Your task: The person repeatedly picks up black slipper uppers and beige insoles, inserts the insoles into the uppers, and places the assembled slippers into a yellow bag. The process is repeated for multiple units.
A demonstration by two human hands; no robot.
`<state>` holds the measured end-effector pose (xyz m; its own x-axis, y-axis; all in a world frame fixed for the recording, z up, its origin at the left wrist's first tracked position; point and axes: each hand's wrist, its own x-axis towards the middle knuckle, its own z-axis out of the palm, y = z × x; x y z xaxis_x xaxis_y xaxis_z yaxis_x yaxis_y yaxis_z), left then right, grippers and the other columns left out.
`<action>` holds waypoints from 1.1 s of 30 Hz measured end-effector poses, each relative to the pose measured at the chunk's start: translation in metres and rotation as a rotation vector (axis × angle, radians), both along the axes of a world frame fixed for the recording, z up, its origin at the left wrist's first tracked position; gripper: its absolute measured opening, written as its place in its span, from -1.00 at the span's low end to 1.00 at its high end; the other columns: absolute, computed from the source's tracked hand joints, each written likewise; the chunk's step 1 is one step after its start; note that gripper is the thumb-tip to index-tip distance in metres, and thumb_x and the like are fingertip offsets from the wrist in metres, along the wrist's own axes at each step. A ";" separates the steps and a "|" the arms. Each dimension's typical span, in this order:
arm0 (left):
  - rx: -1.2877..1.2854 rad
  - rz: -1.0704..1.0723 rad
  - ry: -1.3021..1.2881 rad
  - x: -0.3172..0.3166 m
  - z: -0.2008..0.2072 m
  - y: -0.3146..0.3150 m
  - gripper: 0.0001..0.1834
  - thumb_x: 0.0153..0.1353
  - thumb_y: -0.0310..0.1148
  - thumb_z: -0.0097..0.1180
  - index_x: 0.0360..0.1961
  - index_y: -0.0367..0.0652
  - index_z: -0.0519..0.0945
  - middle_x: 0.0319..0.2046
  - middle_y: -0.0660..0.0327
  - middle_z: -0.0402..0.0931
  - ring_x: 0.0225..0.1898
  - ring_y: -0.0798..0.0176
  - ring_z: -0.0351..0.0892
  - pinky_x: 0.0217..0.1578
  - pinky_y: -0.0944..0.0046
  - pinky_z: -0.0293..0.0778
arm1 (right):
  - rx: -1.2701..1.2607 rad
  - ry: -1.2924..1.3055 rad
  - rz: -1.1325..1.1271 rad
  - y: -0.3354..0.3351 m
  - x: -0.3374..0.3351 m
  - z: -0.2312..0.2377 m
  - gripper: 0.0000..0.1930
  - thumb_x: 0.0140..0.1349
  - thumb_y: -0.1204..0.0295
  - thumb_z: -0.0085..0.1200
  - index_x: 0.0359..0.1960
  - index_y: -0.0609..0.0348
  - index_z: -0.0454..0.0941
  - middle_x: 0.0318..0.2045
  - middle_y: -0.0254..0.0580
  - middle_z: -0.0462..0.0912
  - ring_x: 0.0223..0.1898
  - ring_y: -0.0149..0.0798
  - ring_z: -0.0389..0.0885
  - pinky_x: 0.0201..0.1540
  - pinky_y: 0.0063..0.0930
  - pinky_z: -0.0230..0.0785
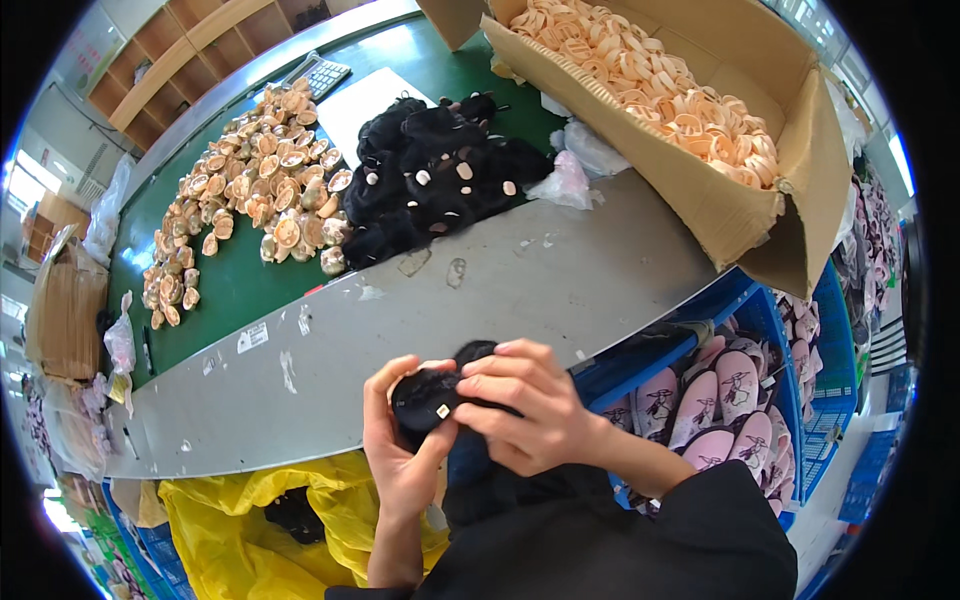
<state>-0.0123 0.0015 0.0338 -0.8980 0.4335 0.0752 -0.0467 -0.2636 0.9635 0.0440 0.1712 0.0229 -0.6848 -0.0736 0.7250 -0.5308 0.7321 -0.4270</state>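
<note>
a black piece point(425, 398) is gripped by the left hand point(403, 468) and the right hand point(535, 415); black items point(420, 190) are heaped far on the table point(520, 290), a yellow bag point(225, 520) placed near left.

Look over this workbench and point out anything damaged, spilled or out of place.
The workbench's grey border has ragged pale scraps stuck along it, perhaps leftover tape or label residue; they look odd on an otherwise plain surface. The cardboard box at the upper right also looks worn, ragged at its near corner.
</note>
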 end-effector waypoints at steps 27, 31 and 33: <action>-0.108 0.505 -0.071 -0.009 -0.044 -0.031 -0.69 0.07 -0.65 0.17 -0.15 -0.20 0.46 -0.24 0.29 0.40 -0.17 0.42 0.37 -0.06 0.46 0.38 | 0.383 -0.948 -0.827 0.414 -0.181 0.051 -0.59 0.32 0.22 0.18 0.08 0.22 0.62 -0.25 -0.01 0.75 -0.02 -0.05 0.66 0.11 -0.17 0.48; -0.113 0.494 -0.136 -0.021 -0.041 -0.029 -0.68 0.06 -0.66 0.16 -0.15 -0.19 0.44 -0.23 0.30 0.39 -0.17 0.42 0.36 -0.06 0.47 0.37 | 0.412 -0.910 -0.827 0.429 -0.192 0.032 -0.61 0.17 0.21 0.27 -0.08 0.25 0.71 -0.24 0.08 0.76 -0.14 -0.10 0.74 -0.02 -0.23 0.55; -0.119 0.464 -0.156 -0.027 -0.049 -0.034 -0.67 0.06 -0.67 0.16 -0.14 -0.20 0.44 -0.22 0.30 0.39 -0.17 0.43 0.36 -0.06 0.47 0.37 | 0.366 -0.897 -0.823 0.427 -0.193 0.034 -0.62 0.12 0.24 0.28 -0.12 0.26 0.72 -0.31 0.05 0.76 -0.24 -0.14 0.73 -0.11 -0.26 0.55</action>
